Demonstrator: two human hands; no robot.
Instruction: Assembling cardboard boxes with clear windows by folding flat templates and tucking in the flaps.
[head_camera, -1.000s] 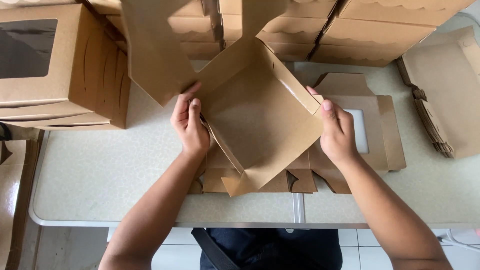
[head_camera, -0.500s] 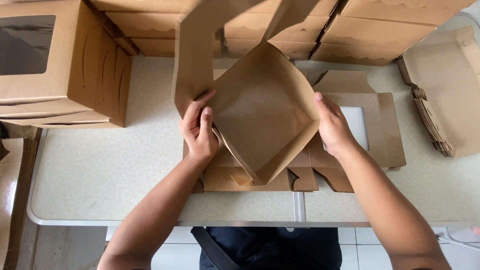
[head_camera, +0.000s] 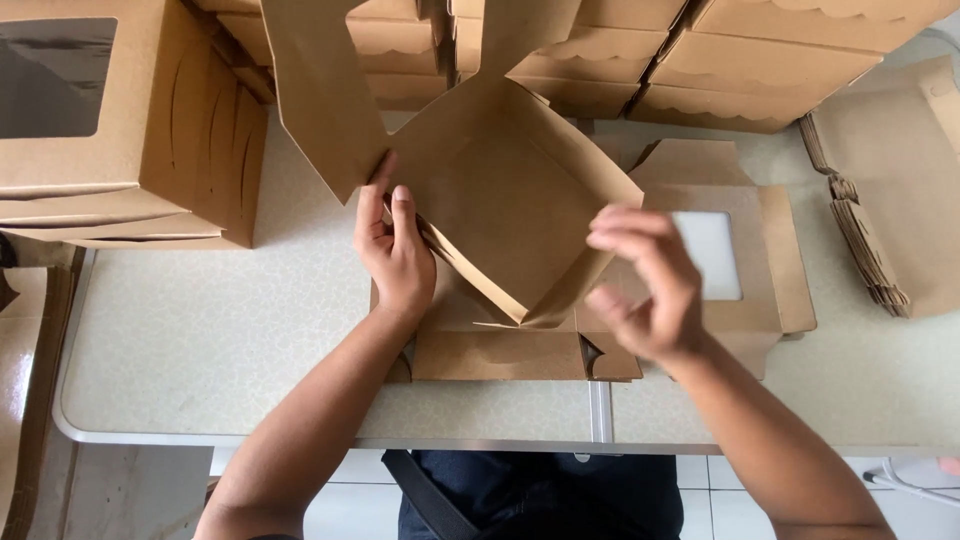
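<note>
I hold a half-folded brown cardboard box (head_camera: 510, 200) above the table, its open inside facing me. My left hand (head_camera: 395, 250) grips its left wall beside a tall upright flap (head_camera: 320, 90). My right hand (head_camera: 645, 280) is blurred, off the box's right wall, fingers spread and holding nothing. Flat unfolded box blanks (head_camera: 500, 350) lie under the box.
A stack of assembled window boxes (head_camera: 130, 120) stands at the left. More finished boxes (head_camera: 700, 60) line the back. A flat blank with a clear window (head_camera: 720, 250) lies at the right, and a pile of flat blanks (head_camera: 890, 190) at the far right. The table edge (head_camera: 300, 430) runs near me.
The box has tilted and turned in my hands. My right hand has let go of the right wall and moved back toward me; my left hand stays on the left wall.
</note>
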